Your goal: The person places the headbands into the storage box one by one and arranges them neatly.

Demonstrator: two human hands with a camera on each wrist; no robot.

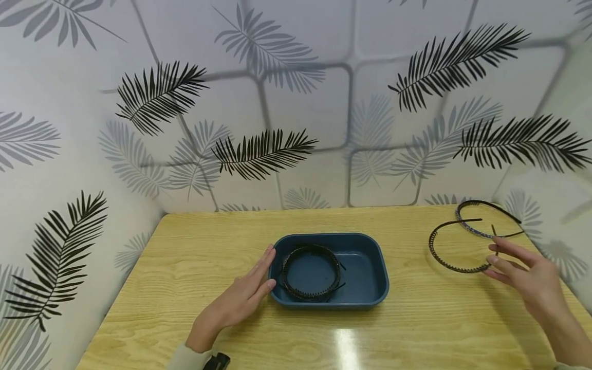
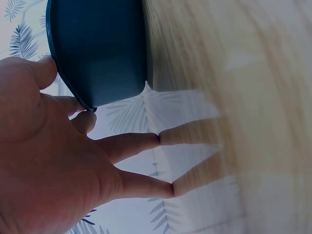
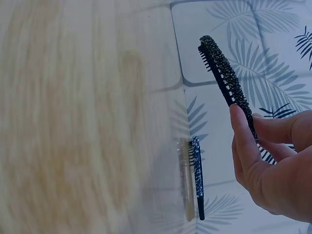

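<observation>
My right hand (image 1: pixel 534 280) pinches a black toothed headband (image 1: pixel 455 268) between thumb and fingers, above the right side of the table. In the right wrist view this headband (image 3: pixel 228 75) shows a dark, beaded outer side. Behind it a second headband (image 1: pixel 478 234), patterned blue and white, lies on the table. With fairly straight fingers, my left hand (image 1: pixel 240 298) touches the left end of a dark blue plastic box (image 1: pixel 363 272). Two of its fingertips rest on the tabletop in the left wrist view. Black headbands (image 1: pixel 311 296) lie stacked in the box's left part; their number is unclear.
The light wooden table (image 1: pixel 208 252) meets a wall (image 1: pixel 305 113) with a leaf pattern at the back, and further wall surfaces stand at both sides. The right-hand headbands are close to the table's right edge.
</observation>
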